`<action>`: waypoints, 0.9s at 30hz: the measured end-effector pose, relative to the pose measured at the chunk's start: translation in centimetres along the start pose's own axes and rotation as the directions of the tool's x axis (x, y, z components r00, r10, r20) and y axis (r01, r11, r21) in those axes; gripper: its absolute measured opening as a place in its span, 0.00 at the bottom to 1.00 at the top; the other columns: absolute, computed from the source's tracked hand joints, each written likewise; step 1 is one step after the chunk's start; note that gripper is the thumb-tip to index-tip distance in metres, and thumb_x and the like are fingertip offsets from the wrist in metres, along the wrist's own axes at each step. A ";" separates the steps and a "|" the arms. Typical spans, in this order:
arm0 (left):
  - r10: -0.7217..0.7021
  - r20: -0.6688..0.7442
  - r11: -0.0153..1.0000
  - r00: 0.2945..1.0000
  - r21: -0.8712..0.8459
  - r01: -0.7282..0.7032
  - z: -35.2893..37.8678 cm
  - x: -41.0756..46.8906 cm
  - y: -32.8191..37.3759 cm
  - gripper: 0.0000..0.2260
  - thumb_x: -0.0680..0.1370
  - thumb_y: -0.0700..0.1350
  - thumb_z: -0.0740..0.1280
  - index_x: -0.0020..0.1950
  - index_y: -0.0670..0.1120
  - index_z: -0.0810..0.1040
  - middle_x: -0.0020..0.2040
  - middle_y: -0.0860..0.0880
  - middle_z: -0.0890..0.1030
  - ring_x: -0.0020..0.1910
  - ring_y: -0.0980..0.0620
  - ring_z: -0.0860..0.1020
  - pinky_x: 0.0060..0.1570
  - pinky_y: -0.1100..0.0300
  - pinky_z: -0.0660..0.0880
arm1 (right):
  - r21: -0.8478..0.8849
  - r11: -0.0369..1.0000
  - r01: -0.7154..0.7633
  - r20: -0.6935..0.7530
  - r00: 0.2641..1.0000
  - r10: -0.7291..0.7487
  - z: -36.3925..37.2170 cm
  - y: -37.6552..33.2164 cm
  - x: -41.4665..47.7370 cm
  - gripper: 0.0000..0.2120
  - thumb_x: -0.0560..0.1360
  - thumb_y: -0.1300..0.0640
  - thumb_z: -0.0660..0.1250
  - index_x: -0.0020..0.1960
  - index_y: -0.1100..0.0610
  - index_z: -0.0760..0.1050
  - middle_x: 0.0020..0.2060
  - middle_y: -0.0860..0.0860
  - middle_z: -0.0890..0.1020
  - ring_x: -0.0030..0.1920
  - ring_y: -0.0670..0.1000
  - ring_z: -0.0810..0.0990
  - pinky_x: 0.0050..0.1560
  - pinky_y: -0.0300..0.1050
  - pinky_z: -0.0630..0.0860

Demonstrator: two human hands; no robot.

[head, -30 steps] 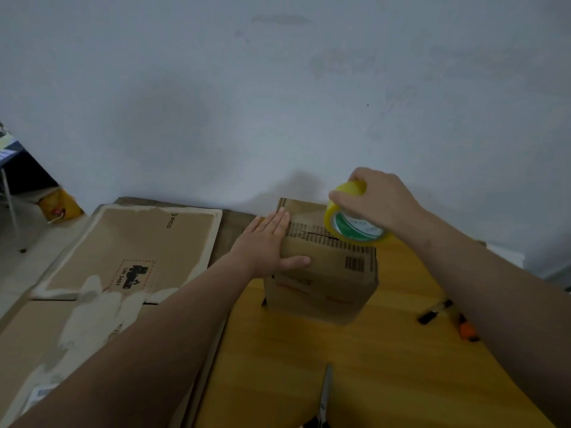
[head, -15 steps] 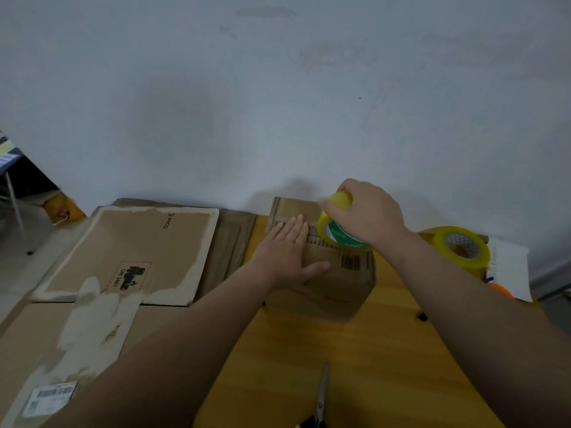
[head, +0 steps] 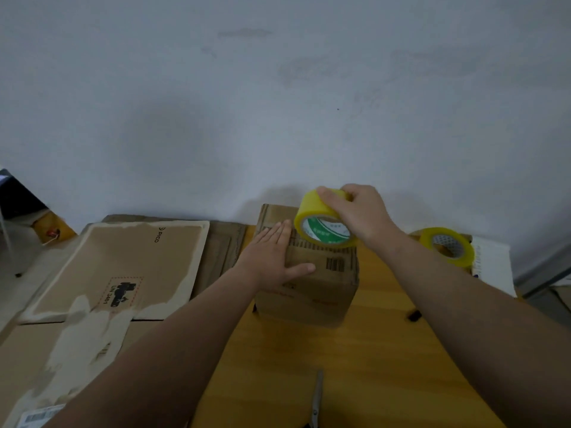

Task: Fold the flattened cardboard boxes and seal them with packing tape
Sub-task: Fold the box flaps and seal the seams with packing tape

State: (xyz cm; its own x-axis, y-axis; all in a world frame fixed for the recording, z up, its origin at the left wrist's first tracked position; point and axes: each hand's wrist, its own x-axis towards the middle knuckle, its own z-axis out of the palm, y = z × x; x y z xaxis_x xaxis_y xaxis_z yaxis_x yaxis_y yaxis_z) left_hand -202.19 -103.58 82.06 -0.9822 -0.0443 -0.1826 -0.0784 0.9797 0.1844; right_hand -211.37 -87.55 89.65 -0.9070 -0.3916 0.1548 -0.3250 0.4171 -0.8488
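Note:
A small folded cardboard box (head: 312,291) stands on the wooden table (head: 355,366) near the wall. My left hand (head: 272,257) lies flat on the box's top left, fingers straight, thumb out over the front edge. My right hand (head: 358,211) grips a yellow roll of packing tape (head: 321,223) from above, holding it on edge over the far right of the box top. Whether tape sticks to the box I cannot tell.
A second yellow tape roll (head: 448,245) sits at the table's far right beside white paper (head: 491,264). Flattened cardboard sheets (head: 123,267) lie to the left. Scissors (head: 316,400) lie at the table's front edge. A small dark object (head: 414,315) lies right of the box.
My right hand has lifted the tape roll a little and tilted it further onto its edge. My left hand stays pressed on the box top. The view shifted slightly.

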 end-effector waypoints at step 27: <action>-0.025 0.089 0.993 0.996 0.119 0.014 1.3 1.1 8.7 0.57 0.67 0.78 0.54 0.77 0.38 0.36 0.77 0.39 0.36 0.77 0.44 0.37 0.75 0.49 0.38 | -0.589 0.805 -0.071 0.045 0.992 0.121 -4.4 2.9 0.2 0.21 0.76 0.43 0.61 0.33 0.57 0.74 0.30 0.50 0.75 0.34 0.53 0.74 0.34 0.43 0.67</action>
State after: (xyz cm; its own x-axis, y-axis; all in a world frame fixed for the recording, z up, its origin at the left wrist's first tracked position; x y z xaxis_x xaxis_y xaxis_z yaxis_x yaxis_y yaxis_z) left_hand -203.75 -94.83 82.24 -0.9607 -0.0510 -0.2728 -0.0715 0.9953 0.0656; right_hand -213.66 -82.77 89.45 -0.9268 -0.3745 0.0287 -0.3545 0.8470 -0.3962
